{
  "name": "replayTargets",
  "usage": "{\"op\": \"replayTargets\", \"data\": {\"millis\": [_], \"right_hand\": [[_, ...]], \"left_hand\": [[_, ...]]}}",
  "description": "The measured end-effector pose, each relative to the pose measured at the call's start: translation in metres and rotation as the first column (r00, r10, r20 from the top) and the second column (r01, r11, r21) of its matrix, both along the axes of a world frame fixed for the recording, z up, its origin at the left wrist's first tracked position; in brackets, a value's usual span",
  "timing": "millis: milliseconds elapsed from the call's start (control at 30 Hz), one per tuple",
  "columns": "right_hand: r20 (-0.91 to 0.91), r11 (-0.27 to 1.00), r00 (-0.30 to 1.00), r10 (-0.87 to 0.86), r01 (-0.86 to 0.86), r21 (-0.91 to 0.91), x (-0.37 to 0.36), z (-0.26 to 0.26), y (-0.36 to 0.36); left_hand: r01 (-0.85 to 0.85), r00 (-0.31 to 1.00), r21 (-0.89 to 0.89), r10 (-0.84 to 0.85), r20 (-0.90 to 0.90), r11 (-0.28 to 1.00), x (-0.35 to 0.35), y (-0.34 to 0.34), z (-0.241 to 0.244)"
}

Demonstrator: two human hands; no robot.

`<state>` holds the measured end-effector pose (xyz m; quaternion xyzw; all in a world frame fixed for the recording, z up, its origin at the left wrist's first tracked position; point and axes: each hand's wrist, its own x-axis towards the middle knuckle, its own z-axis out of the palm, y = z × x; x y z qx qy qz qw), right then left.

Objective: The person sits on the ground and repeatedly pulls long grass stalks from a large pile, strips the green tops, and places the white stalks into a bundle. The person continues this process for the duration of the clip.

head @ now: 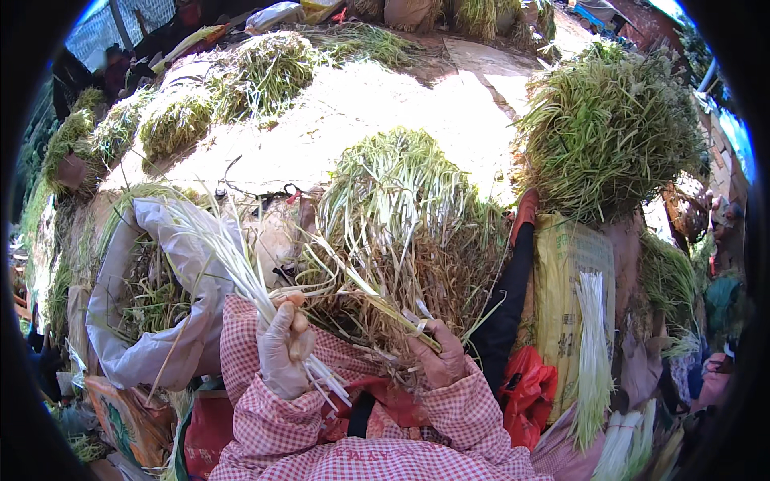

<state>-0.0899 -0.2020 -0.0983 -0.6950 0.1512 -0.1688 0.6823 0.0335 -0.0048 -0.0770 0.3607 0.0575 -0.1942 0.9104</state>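
My left hand (286, 349), in a thin whitish glove, grips a bunch of peeled white stalks (240, 264). Their ends stick out below the fist. Between the fingers of my right hand (439, 355) is a yellow-green stalk (373, 293) with dry outer leaves, pointing up and left. A white band shows on one finger of that hand. Right in front of both hands lies a big heap of unpeeled stalks (397, 210), its brown, withered side toward me. To the left, a white plastic sack (99, 324) gapes wide, with leaf scraps (153, 288) inside.
At the upper right rises a large pile of green stalks (607, 132). A bundle of clean white stalks (592, 349) lies on a yellow woven sack (547, 300), near a red plastic bag (529, 385). More green bundles (177, 117) line the far left. A dark-trousered leg (511, 288) borders the heap.
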Motion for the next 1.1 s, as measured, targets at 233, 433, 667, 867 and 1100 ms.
{"op": "replayTargets", "data": {"millis": [233, 433, 667, 867, 1100], "right_hand": [[0.202, 0.983, 0.965, 0.17, -0.15, -0.107, -0.057, -0.005, 0.007], [-0.125, 0.792, 0.941, 0.315, -0.333, -0.512, -0.076, -0.027, 0.003], [-0.022, 0.928, 0.961, 0.277, -0.273, -0.253, -0.02, 0.013, -0.034], [0.016, 0.888, 0.982, 0.189, -0.178, 0.425, 0.033, 0.001, 0.007], [-0.146, 0.834, 0.985, -0.088, -0.007, -0.552, -0.015, -0.079, -0.011]], "left_hand": [[0.203, 0.924, 0.028, -0.182, -0.337, 0.979, -0.037, -0.046, -0.038], [0.098, 0.953, 0.053, -0.078, -0.293, 0.994, -0.029, -0.046, -0.036], [0.275, 0.96, 0.125, -0.279, 0.016, 0.953, -0.037, -0.043, 0.004], [0.275, 0.961, 0.148, -0.266, -0.078, 0.95, -0.05, -0.06, -0.019], [0.1, 0.995, 0.083, -0.1, -0.002, 0.991, -0.02, -0.066, -0.021]]}}
